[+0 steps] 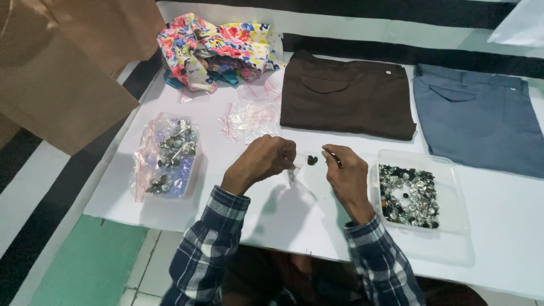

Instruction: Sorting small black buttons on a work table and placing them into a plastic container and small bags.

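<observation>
Centrally, over the white work sheet (317, 215), the left hand (262, 160) is curled shut, pinching a small clear plastic bag (294, 169). Just beside it, the right hand (345, 170) has fingers closed near a small dark button (311, 160), between both hands; actual contact cannot be confirmed.

A clear plastic bag (165, 157) with a red zip strip lay near the left edge of the white table (498, 226), full of metal buttons. Some small empty zip bags (249, 120), clear with red strips, lay further back, toward the middle. A clear plastic box (419, 192), square, stood toward the right side, holding mixed buttons.
</observation>
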